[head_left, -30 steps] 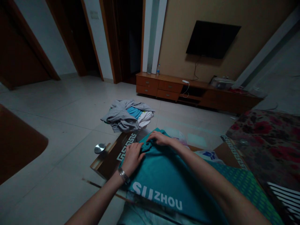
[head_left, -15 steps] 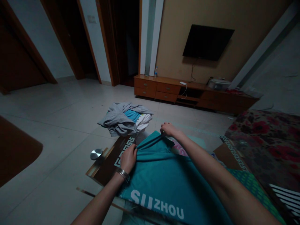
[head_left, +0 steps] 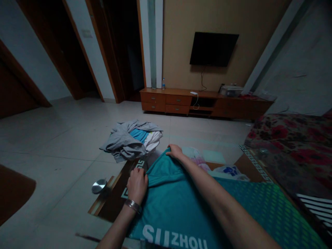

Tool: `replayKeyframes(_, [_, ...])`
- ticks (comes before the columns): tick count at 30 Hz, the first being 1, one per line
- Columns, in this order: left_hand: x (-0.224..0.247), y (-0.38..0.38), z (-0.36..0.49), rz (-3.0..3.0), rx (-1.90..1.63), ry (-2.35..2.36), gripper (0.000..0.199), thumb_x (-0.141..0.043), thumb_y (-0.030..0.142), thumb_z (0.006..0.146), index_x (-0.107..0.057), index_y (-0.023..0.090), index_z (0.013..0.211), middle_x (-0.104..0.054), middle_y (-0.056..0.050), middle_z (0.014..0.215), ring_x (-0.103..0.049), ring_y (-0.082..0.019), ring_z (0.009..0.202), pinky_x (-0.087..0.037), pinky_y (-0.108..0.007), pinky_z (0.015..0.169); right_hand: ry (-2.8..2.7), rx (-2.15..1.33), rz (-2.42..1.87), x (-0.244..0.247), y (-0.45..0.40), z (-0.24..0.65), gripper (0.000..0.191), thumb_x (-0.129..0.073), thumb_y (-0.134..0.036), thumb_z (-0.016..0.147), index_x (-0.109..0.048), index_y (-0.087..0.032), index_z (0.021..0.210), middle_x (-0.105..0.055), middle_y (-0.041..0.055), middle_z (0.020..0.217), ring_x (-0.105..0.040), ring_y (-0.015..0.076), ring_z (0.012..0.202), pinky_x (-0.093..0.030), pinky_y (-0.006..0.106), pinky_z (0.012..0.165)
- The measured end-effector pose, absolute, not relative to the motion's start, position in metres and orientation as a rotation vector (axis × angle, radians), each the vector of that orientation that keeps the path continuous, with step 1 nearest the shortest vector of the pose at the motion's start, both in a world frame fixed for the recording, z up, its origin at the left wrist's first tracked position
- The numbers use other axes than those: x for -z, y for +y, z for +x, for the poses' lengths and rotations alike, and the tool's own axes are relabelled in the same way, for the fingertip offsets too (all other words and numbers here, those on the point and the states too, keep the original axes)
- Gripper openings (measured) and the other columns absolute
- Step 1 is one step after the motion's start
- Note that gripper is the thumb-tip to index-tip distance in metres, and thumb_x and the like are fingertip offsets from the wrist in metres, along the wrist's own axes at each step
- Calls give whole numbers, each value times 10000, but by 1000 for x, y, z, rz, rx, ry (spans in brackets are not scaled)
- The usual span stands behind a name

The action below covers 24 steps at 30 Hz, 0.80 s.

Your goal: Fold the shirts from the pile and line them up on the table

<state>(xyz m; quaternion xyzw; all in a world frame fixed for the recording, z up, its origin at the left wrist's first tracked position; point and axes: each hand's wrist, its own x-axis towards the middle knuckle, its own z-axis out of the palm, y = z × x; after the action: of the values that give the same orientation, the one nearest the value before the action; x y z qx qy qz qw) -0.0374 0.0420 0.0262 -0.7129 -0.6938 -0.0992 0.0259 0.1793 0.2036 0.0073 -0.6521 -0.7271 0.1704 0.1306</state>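
A teal T-shirt with white SUZHOU lettering, upside down to me, lies spread over a low glass-topped table. My left hand, wearing a metal bracelet, grips a fold of the shirt near the table's left side. My right hand pinches the shirt's far edge. A green-dotted teal fabric stretches to the right, and I cannot tell whether it belongs to the shirt. A round metal disc sits on the table beyond my left hand.
A heap of grey, blue and white clothes lies beyond the table. Pale papers and a plastic bag with blue print lie on its far side. A floral-covered sofa stands right, and a wooden TV cabinet stands against the far wall.
My hands have drawn the shirt taut and its lettering has slid toward me. My right hand now sits lower and left of its earlier spot. The room has swung right in view.
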Motion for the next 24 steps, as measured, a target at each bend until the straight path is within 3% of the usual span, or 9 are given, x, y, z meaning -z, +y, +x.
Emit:
replayKeyframes(4, [-28,47,-36,-2252,308,-2161,162,-479,300,888,-577,170,892,-574,-99,993,-542,-240,963,-426,-313,762,-2028,-614,-1923,-11,207,178,375,-765,-312,661,-676,-161,992,-685,97,1018,-613,211,903,-442,263,735])
replayKeyframes(7, [-32,54,-35,-2296,377,-2276,104,-446,236,895,-532,177,893,-611,-79,922,-586,-216,884,-401,-288,705,-1971,-706,-1869,-19,211,189,245,-691,-304,731,-692,-148,919,-691,42,892,-610,152,760,-430,206,633])
replayKeyframes(9, [-35,60,-35,-2327,401,-2380,87,-430,221,903,-507,184,920,-631,-59,848,-611,-206,810,-375,-278,655,-1903,-728,-1855,-23,214,198,257,-633,-325,780,-688,-132,941,-682,30,855,-596,135,691,-418,198,579])
replayKeyframes(16, [-33,75,-36,-2292,286,-2374,142,-385,254,930,-480,179,1003,-673,-105,916,-651,-237,855,-367,-282,637,-1762,-698,-1817,-21,226,203,278,-637,-296,782,-677,-145,1012,-680,52,960,-604,171,840,-445,207,671])
replayKeyframes(22, [-31,73,-42,-2273,124,-2301,224,-318,321,950,-497,195,995,-683,-109,869,-668,-265,818,-377,-293,595,-1905,-916,-1708,-25,221,230,387,-485,-425,904,-707,-108,914,-698,63,874,-614,153,744,-459,203,627])
replayKeyframes(24, [-31,72,-41,-2274,103,-2275,247,-297,327,955,-502,196,994,-686,-110,879,-671,-272,814,-381,-298,587,-1972,-995,-1694,-29,215,247,359,-563,-425,857,-715,-115,956,-707,61,875,-621,145,721,-461,193,606])
